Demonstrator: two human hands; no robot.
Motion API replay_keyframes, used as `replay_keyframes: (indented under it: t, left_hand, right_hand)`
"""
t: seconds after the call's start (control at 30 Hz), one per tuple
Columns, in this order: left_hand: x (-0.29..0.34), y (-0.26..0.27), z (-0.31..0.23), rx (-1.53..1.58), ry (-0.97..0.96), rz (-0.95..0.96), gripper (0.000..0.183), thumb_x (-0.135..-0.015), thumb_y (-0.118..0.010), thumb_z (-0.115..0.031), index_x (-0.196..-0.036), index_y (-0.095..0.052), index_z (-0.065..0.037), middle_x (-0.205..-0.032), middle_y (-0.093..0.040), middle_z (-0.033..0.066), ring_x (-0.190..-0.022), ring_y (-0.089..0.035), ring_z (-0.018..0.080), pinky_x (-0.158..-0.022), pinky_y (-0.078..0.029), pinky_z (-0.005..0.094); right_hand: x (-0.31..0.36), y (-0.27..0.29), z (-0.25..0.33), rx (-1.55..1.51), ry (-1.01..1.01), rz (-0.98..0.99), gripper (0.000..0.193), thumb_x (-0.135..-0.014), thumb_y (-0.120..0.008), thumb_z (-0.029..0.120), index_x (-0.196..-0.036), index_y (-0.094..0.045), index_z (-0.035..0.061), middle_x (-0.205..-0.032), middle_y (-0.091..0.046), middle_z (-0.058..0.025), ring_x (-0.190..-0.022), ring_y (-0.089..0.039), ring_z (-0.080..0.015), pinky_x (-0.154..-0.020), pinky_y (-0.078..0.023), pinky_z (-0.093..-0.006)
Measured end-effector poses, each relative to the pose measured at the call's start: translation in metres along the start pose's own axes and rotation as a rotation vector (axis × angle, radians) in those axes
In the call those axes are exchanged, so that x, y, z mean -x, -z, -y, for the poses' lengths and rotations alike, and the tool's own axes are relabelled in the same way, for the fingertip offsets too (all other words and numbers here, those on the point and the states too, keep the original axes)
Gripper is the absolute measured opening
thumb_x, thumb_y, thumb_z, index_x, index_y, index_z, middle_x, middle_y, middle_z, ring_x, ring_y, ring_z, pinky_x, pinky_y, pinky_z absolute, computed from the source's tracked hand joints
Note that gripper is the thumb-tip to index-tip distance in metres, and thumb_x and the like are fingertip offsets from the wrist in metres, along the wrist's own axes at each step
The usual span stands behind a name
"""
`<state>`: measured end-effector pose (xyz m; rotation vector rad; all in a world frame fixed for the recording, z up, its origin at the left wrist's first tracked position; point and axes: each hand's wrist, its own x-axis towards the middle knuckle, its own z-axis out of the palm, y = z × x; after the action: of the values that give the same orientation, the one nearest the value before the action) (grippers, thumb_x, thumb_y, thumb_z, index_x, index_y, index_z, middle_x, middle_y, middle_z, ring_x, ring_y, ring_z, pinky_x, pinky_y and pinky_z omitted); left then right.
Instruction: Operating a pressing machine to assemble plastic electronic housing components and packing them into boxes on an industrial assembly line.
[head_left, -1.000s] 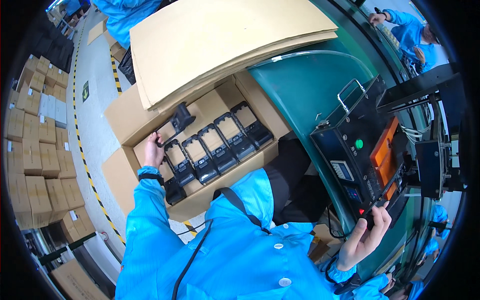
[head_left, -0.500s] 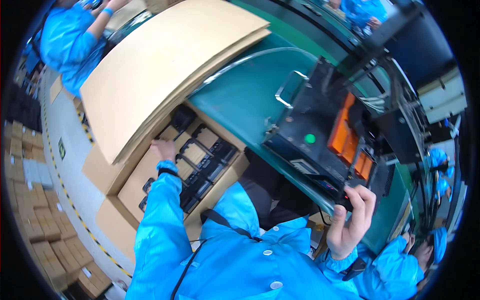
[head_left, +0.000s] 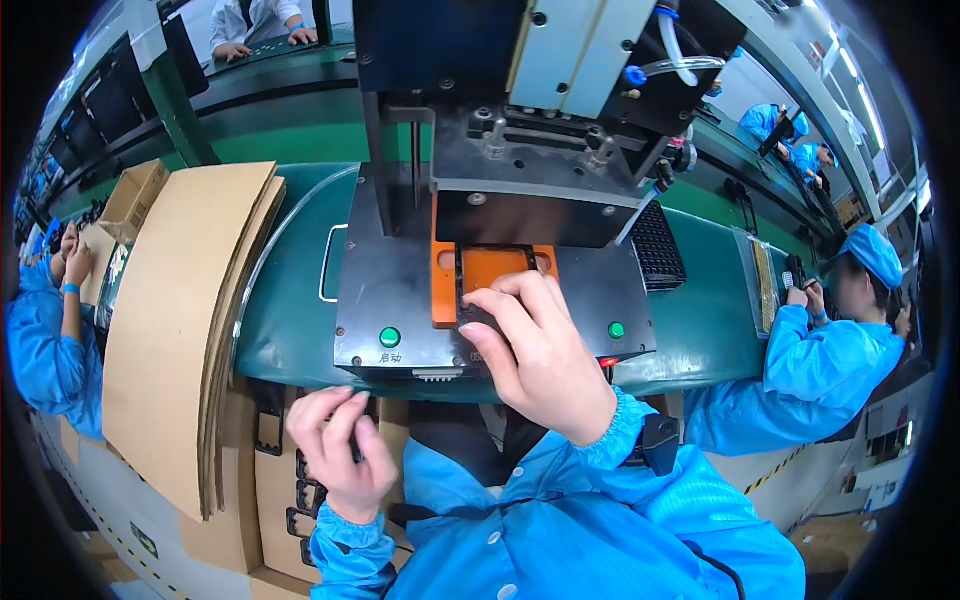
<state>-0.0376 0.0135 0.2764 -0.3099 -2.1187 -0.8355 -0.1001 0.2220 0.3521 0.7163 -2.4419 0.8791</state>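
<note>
My right hand (head_left: pixel 545 350) reaches over the machine's orange fixture (head_left: pixel 445 300), its thumb and fingers pinched on the near end of a black rectangular frame (head_left: pixel 459 272). That frame lies in the fixture beneath the raised black press head (head_left: pixel 540 215); my fingers hide part of it. Just off the table's front edge is my left hand (head_left: pixel 345 460), fingers half curled and apart, with nothing visible in them. Below it, a cardboard box (head_left: pixel 240 480) contains several black frames (head_left: pixel 300 522) on a cardboard layer.
Green buttons (head_left: pixel 390 337) sit on the machine's front corners. Stacked cardboard sheets (head_left: pixel 170 330) stand at the left on the green table (head_left: pixel 285 320). A black tray (head_left: pixel 657 250) is right of the machine. Co-workers in blue sit at the left (head_left: pixel 50 330) and right (head_left: pixel 830 340).
The view has swung toward the machine. My left hand has come up out of the box. My right hand has moved from the machine's side onto the frame in the orange fixture.
</note>
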Motion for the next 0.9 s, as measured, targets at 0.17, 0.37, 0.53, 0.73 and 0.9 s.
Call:
replay_keyframes:
  t: [0.17,0.37,0.53,0.73,0.9]
  left_hand:
    - [-0.043,-0.024,-0.019,0.204,-0.062,0.106,0.025,-0.079,-0.06,0.0,-0.104,-0.064,0.002,-0.106,-0.061,0.016,-0.095,-0.058,0.0328,-0.085,-0.047,0.0408]
    - [-0.086,-0.051,-0.03,-0.02,-0.21,0.433,0.042,-0.091,-0.056,-0.018,-0.126,-0.054,0.004,-0.134,-0.053,0.0179,-0.124,-0.05,0.0323,-0.103,-0.038,0.0443]
    - [-0.093,-0.052,-0.034,-0.189,-0.241,0.601,0.044,-0.095,-0.045,-0.024,-0.132,-0.05,0.0,-0.143,-0.046,0.0155,-0.134,-0.041,0.0306,-0.113,-0.026,0.0474]
    - [-0.09,-0.044,-0.033,-0.159,-0.225,0.615,0.052,-0.091,-0.051,-0.021,-0.137,-0.045,0.002,-0.145,-0.044,0.0184,-0.135,-0.042,0.0326,-0.113,-0.027,0.0481]
    - [-0.038,-0.021,-0.029,-0.384,-0.184,0.522,0.054,-0.089,-0.054,-0.015,-0.138,-0.044,0.006,-0.143,-0.045,0.0236,-0.134,-0.042,0.0392,-0.112,-0.03,0.0494]
  right_hand:
    - [0.009,-0.003,-0.002,0.144,0.064,0.003,0.025,-0.087,-0.067,0.017,-0.106,-0.062,0.0025,-0.094,-0.051,-0.0108,-0.093,-0.053,-0.0297,-0.103,-0.037,-0.0539]
    - [0.034,-0.002,0.005,0.286,0.062,0.094,0.046,-0.085,-0.068,0.013,-0.125,-0.055,-0.0062,-0.135,-0.052,-0.0198,-0.13,-0.047,-0.0342,-0.11,-0.034,-0.0497]
    - [0.024,0.011,-0.023,0.123,-0.009,0.136,0.055,-0.091,-0.062,0.028,-0.129,-0.05,-0.0093,-0.138,-0.048,-0.0254,-0.134,-0.042,-0.0363,-0.113,-0.031,-0.0456]
    - [0.028,0.026,-0.046,0.169,0.021,0.172,0.069,-0.091,-0.059,0.043,-0.135,-0.044,-0.0087,-0.143,-0.042,-0.0264,-0.136,-0.039,-0.0376,-0.114,-0.029,-0.0454]
    - [0.087,0.058,-0.05,0.317,-0.139,0.106,0.068,-0.089,-0.064,0.037,-0.137,-0.043,-0.0063,-0.146,-0.041,-0.0224,-0.136,-0.04,-0.0344,-0.113,-0.031,-0.0439]
